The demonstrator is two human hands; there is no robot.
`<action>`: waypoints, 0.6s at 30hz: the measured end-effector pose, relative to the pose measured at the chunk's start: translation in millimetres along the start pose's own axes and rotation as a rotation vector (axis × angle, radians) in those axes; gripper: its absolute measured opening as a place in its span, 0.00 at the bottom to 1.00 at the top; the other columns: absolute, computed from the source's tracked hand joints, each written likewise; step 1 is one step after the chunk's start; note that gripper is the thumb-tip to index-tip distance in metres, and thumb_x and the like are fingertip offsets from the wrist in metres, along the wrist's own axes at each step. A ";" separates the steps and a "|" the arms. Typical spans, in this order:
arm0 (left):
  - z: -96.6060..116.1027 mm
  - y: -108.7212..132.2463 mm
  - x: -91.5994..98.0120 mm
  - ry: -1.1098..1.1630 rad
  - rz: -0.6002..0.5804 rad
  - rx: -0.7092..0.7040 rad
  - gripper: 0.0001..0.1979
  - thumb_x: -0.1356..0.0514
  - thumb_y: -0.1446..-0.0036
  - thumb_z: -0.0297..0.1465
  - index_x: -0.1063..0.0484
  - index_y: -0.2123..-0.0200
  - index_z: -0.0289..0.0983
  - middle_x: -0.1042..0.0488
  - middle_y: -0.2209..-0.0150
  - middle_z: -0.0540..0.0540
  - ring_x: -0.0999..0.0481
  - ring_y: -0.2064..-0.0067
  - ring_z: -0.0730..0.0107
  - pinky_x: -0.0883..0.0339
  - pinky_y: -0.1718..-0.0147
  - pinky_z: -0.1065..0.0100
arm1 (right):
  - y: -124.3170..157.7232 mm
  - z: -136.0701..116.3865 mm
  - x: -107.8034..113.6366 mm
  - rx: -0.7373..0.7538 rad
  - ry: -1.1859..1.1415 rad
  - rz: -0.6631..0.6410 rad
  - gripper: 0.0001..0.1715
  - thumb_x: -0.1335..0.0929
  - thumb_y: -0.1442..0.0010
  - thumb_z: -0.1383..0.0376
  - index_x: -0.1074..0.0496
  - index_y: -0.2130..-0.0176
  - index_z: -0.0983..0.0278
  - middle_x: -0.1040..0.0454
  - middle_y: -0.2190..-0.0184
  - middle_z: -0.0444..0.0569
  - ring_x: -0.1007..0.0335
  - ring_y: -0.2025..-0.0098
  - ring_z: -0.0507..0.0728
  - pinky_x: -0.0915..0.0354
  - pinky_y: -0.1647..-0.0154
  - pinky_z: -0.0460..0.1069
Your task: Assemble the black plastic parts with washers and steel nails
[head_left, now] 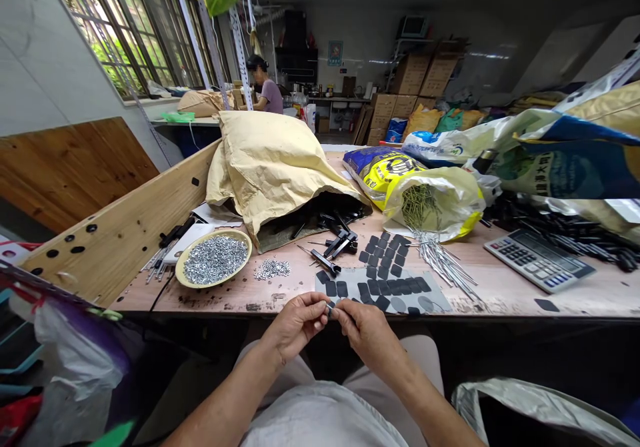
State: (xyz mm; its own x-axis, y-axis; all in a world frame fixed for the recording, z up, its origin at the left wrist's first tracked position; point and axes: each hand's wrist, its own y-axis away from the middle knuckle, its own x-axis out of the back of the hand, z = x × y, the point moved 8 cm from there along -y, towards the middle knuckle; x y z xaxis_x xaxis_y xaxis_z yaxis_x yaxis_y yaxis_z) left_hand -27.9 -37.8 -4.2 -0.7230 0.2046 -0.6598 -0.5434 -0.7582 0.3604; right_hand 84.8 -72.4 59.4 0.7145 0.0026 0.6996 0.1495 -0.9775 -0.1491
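My left hand (295,327) and my right hand (363,330) meet just in front of the table's edge. Their fingertips pinch a small dark piece (330,309), possibly a pad or small metal part. Just beyond my right hand lies a grey backing sheet (430,293) with rows of black square pads (383,267) on it. Several black metal brackets (340,241) lie farther on, with a small pile of loose silver fasteners (272,269) to the left. A yellow-rimmed bowl (178,267) full of silver fasteners sits beyond my left hand.
Long nails (440,257) spill from a yellow-and-white sack (430,200) onto the wooden table (240,297). A calculator (537,260) lies at right, a kraft paper sack (270,167) at back, and a wooden board (125,227) along the left. A co-worker (265,90) sits beyond.
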 end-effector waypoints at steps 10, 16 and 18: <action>-21.5 3.8 -2.2 0.260 -0.181 0.329 0.11 0.31 0.54 0.18 0.29 0.69 0.32 0.26 0.72 0.47 0.26 0.75 0.79 0.40 0.80 0.82 | 0.0 -12.9 8.0 0.118 -0.019 -0.094 0.16 0.40 0.32 0.61 0.30 0.69 0.62 0.29 0.75 0.44 0.35 0.72 0.51 0.43 0.69 0.45; -21.5 3.5 -1.1 0.086 -0.121 0.327 0.11 0.30 0.55 0.21 0.29 0.71 0.32 0.26 0.74 0.47 0.27 0.77 0.80 0.42 0.82 0.83 | 4.3 13.5 -14.8 -0.169 -0.503 -0.313 0.20 0.39 0.34 0.53 0.31 0.68 0.62 0.38 0.83 0.38 0.47 0.85 0.47 0.50 0.83 0.43; -16.6 1.6 0.7 0.010 -0.048 0.243 0.12 0.28 0.57 0.24 0.29 0.72 0.32 0.25 0.74 0.47 0.28 0.78 0.80 0.42 0.82 0.82 | 3.5 22.1 -18.0 -0.191 -0.520 -0.270 0.20 0.39 0.35 0.52 0.31 0.69 0.63 0.38 0.83 0.38 0.47 0.85 0.47 0.51 0.84 0.42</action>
State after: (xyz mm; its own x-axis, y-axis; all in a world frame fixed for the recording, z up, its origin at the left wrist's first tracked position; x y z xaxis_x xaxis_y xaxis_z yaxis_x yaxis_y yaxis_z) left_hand -22.2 -49.2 -15.0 -0.6903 0.2295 -0.6861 -0.6645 -0.5762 0.4758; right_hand 87.5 -71.2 30.8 0.9154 0.3107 0.2558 0.2806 -0.9484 0.1476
